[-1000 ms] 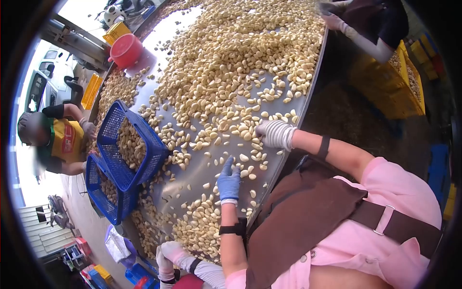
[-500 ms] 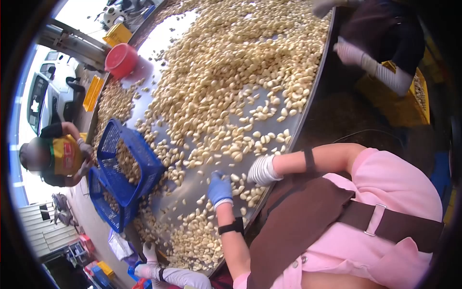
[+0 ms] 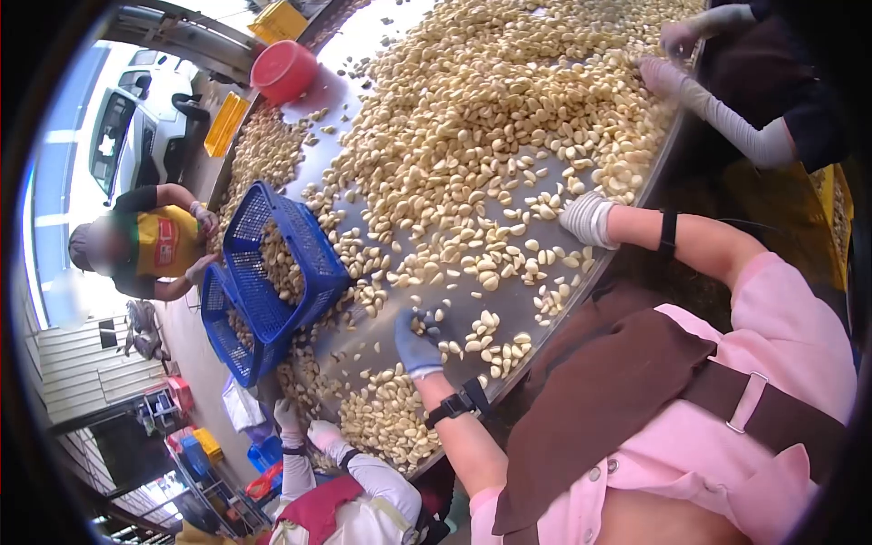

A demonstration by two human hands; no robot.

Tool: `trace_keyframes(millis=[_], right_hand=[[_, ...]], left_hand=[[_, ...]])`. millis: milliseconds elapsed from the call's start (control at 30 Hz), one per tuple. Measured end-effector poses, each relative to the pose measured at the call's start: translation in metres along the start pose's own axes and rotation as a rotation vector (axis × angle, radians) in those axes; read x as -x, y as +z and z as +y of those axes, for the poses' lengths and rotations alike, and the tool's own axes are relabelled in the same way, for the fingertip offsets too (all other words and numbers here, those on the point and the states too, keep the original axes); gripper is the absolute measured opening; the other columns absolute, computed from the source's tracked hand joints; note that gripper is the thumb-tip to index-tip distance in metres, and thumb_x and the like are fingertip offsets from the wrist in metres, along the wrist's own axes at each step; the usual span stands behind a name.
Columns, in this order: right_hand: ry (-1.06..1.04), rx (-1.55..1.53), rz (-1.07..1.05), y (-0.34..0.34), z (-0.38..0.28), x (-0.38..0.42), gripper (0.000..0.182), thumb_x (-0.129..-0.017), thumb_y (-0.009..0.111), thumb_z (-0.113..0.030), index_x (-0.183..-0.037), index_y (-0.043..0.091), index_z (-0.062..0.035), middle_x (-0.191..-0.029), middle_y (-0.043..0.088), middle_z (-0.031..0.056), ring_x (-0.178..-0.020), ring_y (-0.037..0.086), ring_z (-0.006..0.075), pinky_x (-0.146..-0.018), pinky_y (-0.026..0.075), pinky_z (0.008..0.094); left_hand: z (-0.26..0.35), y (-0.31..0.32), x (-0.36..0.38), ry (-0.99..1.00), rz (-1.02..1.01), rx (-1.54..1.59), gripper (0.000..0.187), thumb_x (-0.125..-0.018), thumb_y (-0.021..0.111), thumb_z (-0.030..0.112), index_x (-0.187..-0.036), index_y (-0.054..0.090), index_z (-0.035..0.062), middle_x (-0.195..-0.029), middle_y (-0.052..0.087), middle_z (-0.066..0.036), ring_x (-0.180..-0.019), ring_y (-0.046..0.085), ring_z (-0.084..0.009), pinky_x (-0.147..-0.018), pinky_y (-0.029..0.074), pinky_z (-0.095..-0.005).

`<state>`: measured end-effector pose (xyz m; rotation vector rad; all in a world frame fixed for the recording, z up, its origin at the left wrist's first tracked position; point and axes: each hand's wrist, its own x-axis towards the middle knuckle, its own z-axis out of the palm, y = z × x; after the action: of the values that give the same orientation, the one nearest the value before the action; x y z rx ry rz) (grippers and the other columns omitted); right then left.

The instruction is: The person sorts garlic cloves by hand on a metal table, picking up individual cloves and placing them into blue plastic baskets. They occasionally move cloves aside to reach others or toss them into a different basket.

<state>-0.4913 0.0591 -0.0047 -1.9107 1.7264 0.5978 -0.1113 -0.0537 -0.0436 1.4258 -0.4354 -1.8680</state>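
Many pale peeled garlic cloves (image 3: pixel 454 109) lie heaped and scattered over a metal table (image 3: pixel 468 313). My left hand (image 3: pixel 418 347), in a blue glove, is low over the near part of the table. Its fingers curl around a few garlic cloves, and small loose groups lie beside it. My right hand (image 3: pixel 590 220), in a white banded glove, rests at the edge of the scattered cloves near the table's rim. Its fingers bend downward and touch cloves, but the fingertips are hidden under the hand.
Two blue baskets (image 3: pixel 329 272) holding cloves stand at the table's far edge, with a red tub (image 3: pixel 283 71) beyond. Co-workers' gloved hands (image 3: pixel 663 77) work at the upper right, others (image 3: pixel 325 436) at the bottom and left. A yellow crate (image 3: pixel 831 204) stands at right.
My right hand has moved away from my left, farther along the table to the upper right. My left hand now has cloves showing in it. The view has shifted.
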Motion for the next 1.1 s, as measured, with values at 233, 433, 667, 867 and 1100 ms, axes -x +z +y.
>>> trace_keyframes(millis=[233,433,667,867,1100], right_hand=[[-0.076,0.042,0.001,0.022,0.020,-0.015,0.025,-0.075,0.059,-0.008,-0.097,0.067,0.0003,-0.093,0.067,0.0188,-0.087,0.067,0.0327,-0.069,0.054,0.0416],[-0.020,-0.408,0.023,0.012,0.045,-0.017,0.025,-0.071,0.062,-0.011,-0.094,0.068,-0.0038,-0.088,0.068,0.0167,-0.082,0.066,0.0306,-0.070,0.052,0.0404],[-0.268,-0.809,0.398,-0.049,-0.015,-0.057,0.021,-0.080,0.058,-0.015,-0.099,0.066,-0.0087,-0.090,0.067,0.0150,-0.086,0.065,0.0314,-0.076,0.050,0.0385],[-0.545,-0.287,0.316,-0.066,-0.068,-0.104,0.020,-0.075,0.061,-0.010,-0.093,0.067,-0.0023,-0.082,0.066,0.0175,-0.078,0.066,0.0340,-0.067,0.053,0.0418],[-0.660,-0.070,0.302,-0.060,-0.108,-0.118,0.019,-0.071,0.065,-0.005,-0.089,0.068,-0.0023,-0.080,0.067,0.0144,-0.077,0.067,0.0305,-0.058,0.053,0.0411]], left_hand=[[-0.028,0.070,-0.021,0.582,0.202,-1.616,0.032,-0.083,0.063,0.028,-0.100,0.060,0.0004,-0.088,0.067,-0.017,-0.078,0.065,-0.0287,-0.071,0.050,-0.0364],[-0.037,0.077,-0.011,0.552,0.290,-1.353,0.031,-0.083,0.066,0.023,-0.104,0.060,0.0015,-0.082,0.067,-0.013,-0.070,0.064,-0.0235,-0.066,0.050,-0.0348],[-0.078,0.118,0.003,0.554,0.097,-1.592,0.030,-0.086,0.063,0.022,-0.115,0.061,0.0132,-0.086,0.068,-0.013,-0.076,0.066,-0.0268,-0.069,0.051,-0.0362],[-0.062,0.064,0.031,0.345,0.250,-1.272,0.049,-0.076,0.070,0.019,-0.122,0.056,0.0078,-0.109,0.066,-0.017,-0.099,0.064,-0.0297,-0.085,0.047,-0.0373],[-0.075,0.009,0.043,0.382,0.311,-1.067,0.039,-0.080,0.065,0.014,-0.117,0.058,0.0060,-0.101,0.068,-0.015,-0.089,0.065,-0.0265,-0.083,0.048,-0.0361]])
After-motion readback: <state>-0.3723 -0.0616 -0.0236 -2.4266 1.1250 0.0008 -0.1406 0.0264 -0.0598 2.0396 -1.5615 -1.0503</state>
